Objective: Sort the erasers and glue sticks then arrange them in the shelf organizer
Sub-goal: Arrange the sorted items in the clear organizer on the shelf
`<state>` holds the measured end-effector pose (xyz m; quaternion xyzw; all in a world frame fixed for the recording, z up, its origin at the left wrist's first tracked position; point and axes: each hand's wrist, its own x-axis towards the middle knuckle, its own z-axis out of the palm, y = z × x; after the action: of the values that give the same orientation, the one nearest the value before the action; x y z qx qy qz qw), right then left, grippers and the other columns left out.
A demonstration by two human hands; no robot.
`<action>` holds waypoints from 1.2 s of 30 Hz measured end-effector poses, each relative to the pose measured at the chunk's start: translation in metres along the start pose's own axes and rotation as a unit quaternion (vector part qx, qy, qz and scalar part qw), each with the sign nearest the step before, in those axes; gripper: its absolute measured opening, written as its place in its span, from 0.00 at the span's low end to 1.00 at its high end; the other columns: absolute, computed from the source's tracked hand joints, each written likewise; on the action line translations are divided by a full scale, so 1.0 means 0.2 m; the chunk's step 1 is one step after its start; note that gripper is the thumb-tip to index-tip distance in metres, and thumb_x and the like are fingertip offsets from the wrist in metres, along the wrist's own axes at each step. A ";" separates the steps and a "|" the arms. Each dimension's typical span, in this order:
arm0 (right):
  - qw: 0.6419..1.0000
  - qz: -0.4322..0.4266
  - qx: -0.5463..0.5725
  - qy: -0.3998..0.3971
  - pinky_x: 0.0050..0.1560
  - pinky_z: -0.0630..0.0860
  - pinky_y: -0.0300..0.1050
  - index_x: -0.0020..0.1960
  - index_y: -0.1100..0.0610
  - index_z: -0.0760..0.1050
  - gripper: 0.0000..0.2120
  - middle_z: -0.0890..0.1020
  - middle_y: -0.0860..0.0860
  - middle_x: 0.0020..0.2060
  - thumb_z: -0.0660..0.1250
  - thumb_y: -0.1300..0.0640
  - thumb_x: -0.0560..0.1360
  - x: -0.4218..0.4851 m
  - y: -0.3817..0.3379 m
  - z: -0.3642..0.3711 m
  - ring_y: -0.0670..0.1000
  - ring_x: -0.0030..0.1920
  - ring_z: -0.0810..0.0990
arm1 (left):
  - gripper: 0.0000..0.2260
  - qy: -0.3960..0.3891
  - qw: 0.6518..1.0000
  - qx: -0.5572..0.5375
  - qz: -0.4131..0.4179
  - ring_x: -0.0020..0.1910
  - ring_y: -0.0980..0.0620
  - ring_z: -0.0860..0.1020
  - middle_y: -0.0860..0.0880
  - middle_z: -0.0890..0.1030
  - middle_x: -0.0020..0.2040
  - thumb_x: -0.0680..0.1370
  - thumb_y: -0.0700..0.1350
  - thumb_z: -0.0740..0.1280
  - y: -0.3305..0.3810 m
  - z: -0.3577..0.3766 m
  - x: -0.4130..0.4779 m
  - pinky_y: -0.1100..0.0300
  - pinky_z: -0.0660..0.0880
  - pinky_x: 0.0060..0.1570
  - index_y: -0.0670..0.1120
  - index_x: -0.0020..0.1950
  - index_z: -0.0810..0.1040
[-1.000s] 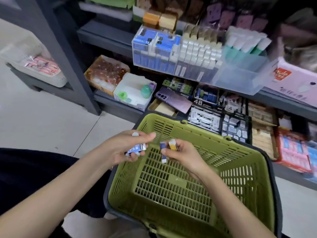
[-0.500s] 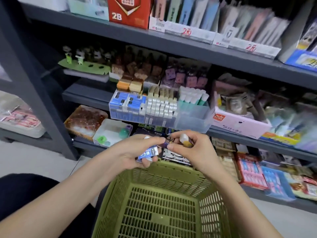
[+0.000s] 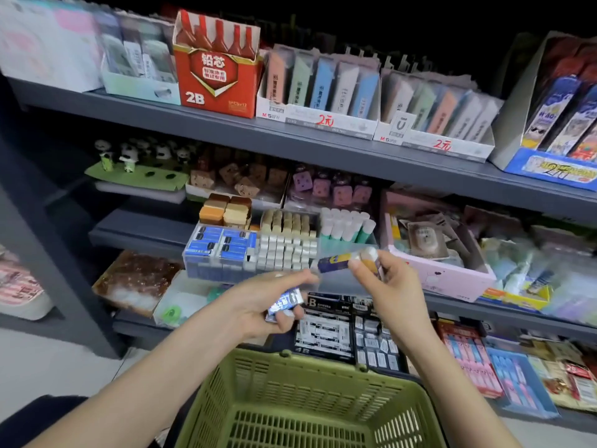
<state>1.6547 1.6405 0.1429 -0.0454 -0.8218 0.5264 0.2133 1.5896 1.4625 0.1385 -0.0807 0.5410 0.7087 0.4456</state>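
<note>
My left hand (image 3: 258, 299) grips a blue-wrapped eraser (image 3: 286, 302) in its curled fingers, just above the far rim of the green basket (image 3: 310, 412). My right hand (image 3: 391, 282) pinches a blue-and-yellow glue stick (image 3: 336, 262) with a white cap, held level in front of the clear shelf organizer (image 3: 223, 263). The organizer stands on the middle shelf. It holds blue erasers (image 3: 223, 240) at the left, white and tan erasers (image 3: 287, 240) in the middle and white-capped green glue sticks (image 3: 345, 226) at the right.
Grey shelves (image 3: 290, 137) run across the view, crowded with stationery boxes. A red 2B lead box (image 3: 216, 66) sits on the top shelf and a pink box (image 3: 433, 270) stands right of the organizer. Black eraser boxes (image 3: 326, 331) lie on the low shelf behind the basket.
My view has tilted up from the basket to the shelves. Both hands have risen toward the organizer, and the right hand now holds the glue stick level near the organizer's right end.
</note>
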 end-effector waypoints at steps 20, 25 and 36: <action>0.971 0.067 -0.223 -0.054 0.21 0.59 0.36 0.26 0.55 0.61 0.19 0.61 0.46 0.21 0.67 0.59 0.71 0.47 0.08 0.12 0.46 0.21 0.60 | 0.20 0.097 0.831 0.504 0.215 0.55 0.48 0.80 0.52 0.78 0.63 0.79 0.44 0.64 0.06 -0.06 0.22 0.75 0.69 0.35 0.58 0.70 0.69; 0.969 0.020 -0.227 -0.093 0.21 0.60 0.34 0.25 0.54 0.64 0.20 0.64 0.44 0.17 0.67 0.61 0.73 0.49 0.05 0.13 0.45 0.21 0.63 | 0.20 0.099 0.827 0.506 0.225 0.47 0.48 0.82 0.50 0.79 0.61 0.79 0.45 0.63 0.05 -0.08 0.23 0.71 0.72 0.36 0.58 0.70 0.68; 0.971 0.053 -0.209 -0.105 0.23 0.57 0.35 0.28 0.56 0.64 0.19 0.63 0.46 0.22 0.69 0.59 0.73 0.48 0.05 0.12 0.45 0.21 0.61 | 0.22 0.104 0.784 0.566 0.233 0.36 0.58 0.75 0.52 0.70 0.71 0.80 0.45 0.61 0.03 -0.03 0.25 0.68 0.71 0.37 0.61 0.72 0.65</action>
<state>1.5564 1.6537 0.1541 -0.0765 -0.9279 0.3553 0.0837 1.5535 1.4833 0.1109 0.2412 0.8907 0.3443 0.1731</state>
